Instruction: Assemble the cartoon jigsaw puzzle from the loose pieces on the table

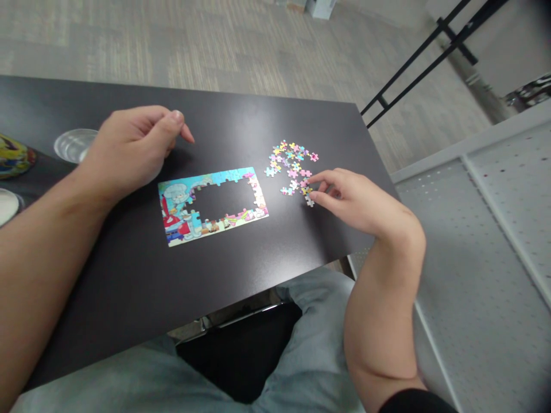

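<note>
A partly assembled cartoon jigsaw puzzle [213, 205] lies flat on the dark table [241, 132], its frame joined and its middle still a bare hole. To its right lies a scatter of several loose puzzle pieces [290, 163]. My right hand [357, 201] rests at the near edge of that scatter, its fingertips pinched around a small loose piece [309, 198]. My left hand [133, 146] hovers just above and left of the puzzle, fingers curled loosely inward with nothing seen in them.
A clear glass [74, 144] stands at the table's left, beside a colourful bowl [12, 156] and a white dish [6, 205]. A black metal frame [430, 54] and a white perforated panel [482, 241] stand on the right. My lap is below the table edge.
</note>
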Available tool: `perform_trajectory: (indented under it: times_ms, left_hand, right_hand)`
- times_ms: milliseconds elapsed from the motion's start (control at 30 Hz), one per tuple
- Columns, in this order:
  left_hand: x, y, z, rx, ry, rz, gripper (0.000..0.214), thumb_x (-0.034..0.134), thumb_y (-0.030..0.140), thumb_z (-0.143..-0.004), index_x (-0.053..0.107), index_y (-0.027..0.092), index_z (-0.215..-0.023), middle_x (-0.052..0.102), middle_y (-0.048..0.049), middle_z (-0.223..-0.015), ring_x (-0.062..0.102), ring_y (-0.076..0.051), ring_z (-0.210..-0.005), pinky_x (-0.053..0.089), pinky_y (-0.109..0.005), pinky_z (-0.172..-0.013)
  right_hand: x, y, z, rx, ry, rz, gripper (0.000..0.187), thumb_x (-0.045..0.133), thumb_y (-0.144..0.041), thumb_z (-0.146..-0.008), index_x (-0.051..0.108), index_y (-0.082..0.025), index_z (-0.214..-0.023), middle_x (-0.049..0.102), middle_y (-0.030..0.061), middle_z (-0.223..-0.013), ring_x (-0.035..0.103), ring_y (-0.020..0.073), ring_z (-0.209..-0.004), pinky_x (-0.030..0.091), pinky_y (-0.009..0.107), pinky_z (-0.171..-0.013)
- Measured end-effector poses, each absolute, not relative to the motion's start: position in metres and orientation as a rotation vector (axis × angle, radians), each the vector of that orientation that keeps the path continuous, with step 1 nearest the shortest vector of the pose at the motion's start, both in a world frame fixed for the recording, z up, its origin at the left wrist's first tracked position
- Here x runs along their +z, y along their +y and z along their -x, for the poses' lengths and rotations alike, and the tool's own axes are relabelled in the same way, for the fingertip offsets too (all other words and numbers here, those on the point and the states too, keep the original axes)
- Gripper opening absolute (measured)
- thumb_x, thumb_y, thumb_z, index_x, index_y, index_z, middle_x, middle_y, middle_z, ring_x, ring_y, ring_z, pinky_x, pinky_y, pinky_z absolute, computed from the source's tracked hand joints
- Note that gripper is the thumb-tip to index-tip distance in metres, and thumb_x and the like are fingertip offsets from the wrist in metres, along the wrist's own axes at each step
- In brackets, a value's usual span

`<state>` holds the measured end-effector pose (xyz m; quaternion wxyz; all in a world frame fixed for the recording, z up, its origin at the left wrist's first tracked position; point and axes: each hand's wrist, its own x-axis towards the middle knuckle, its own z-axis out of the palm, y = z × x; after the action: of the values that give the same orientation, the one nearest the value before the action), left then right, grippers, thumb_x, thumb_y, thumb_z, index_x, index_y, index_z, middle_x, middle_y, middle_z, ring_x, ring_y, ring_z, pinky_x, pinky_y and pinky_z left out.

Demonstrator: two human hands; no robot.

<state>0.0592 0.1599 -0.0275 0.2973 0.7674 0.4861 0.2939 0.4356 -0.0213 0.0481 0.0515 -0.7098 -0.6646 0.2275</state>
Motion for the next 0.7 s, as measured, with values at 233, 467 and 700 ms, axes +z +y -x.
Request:
perform_trajectory:
  times_ms: [233, 467, 700]
  left_hand:
    - [-0.026, 0.158, -0.061, 0.789, 1.297, -1.997, 0.043, 0.062, 0.053, -0.126, 0.084, 0.021, -0.109, 0.052, 0.0035, -0.070, 0.046, -0.016, -0.063, 0.032, -0.041, -0.068]
    - [-0.028, 0.162, -0.057, 0.789, 1.293, -2.021, 0.040, 0.062, 0.052, -0.124, 0.085, 0.023, -0.109, 0.048, 0.0042, -0.068, 0.044, -0.018, -0.064, 0.032, -0.041, -0.068]
    - [-0.028, 0.161, -0.059, 0.797, 1.265, -2.027, 0.039, 0.062, 0.051, -0.123, 0.085, 0.023, -0.109, 0.051, 0.0035, -0.072, 0.047, -0.020, -0.073, 0.034, -0.044, -0.075]
  right_hand:
    - [0.043, -0.014, -0.432, 0.784, -1.953, 2.203, 0.045, 0.077, -0.033, -0.125, 0.085, -0.020, -0.168, 0.089, 0.0067, -0.111, 0.077, 0.0257, -0.091, 0.057, 0.039, -0.086]
    - [0.035, -0.006, -0.436, 0.623, -1.920, 2.156, 0.053, 0.075, -0.033, -0.122, 0.078, -0.019, -0.173, 0.089, 0.0099, -0.117, 0.080, 0.0299, -0.102, 0.060, 0.042, -0.089]
    - [0.012, 0.007, -0.444, 0.498, -1.824, 2.166, 0.071, 0.076, -0.043, -0.120, 0.067, -0.020, -0.187, 0.088, 0.0104, -0.117, 0.083, 0.0349, -0.113, 0.067, 0.049, -0.101]
